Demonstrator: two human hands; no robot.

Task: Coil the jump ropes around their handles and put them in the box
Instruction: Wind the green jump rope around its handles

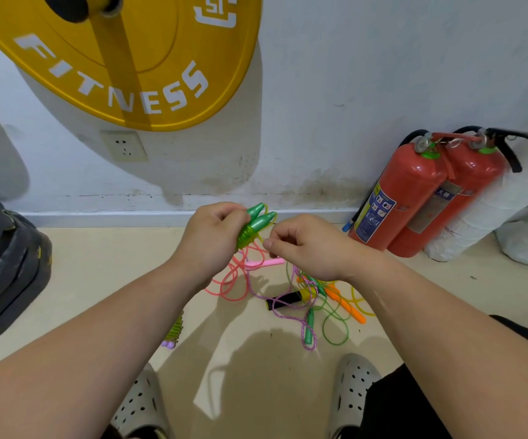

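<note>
At far left a stack of black plates [2, 264] sits on the floor, and a yellow plate [129, 58] hangs on the wall above. The left hand [212, 236] is clenched round a pair of green handles [257, 224]. It holds them side by side in the air above the floor, tips pointing up and away, with yellow-green cord [246, 237] wound about their lower part. Just right of them the right hand [307, 248] has thumb and forefinger pinched together at the coil. It seems to be on the cord's loose end, though the strand is too thin to be sure.

The step looks like finishing the wrap. To do it well, press the handles together so the turns cannot slacken and pull the tail snug. Then tuck it under a turn — not merely over one — so the bundle survives the drop into the box. The box is not in view.

Below the hands lies the pile [291, 299] of ropes yet to do: pink, purple braid, green, orange handles and one black handle, all crossed over one another. Lifting one would likely drag its neighbours. One wound bundle [174, 331] shows partly under the left forearm.

Bare floor near the feet gives open room for working. The wall and skirting close off the far side. To the right two extinguishers [414, 198] lean at the wall, near the pile's edge — a swinging cord could catch them.
</note>
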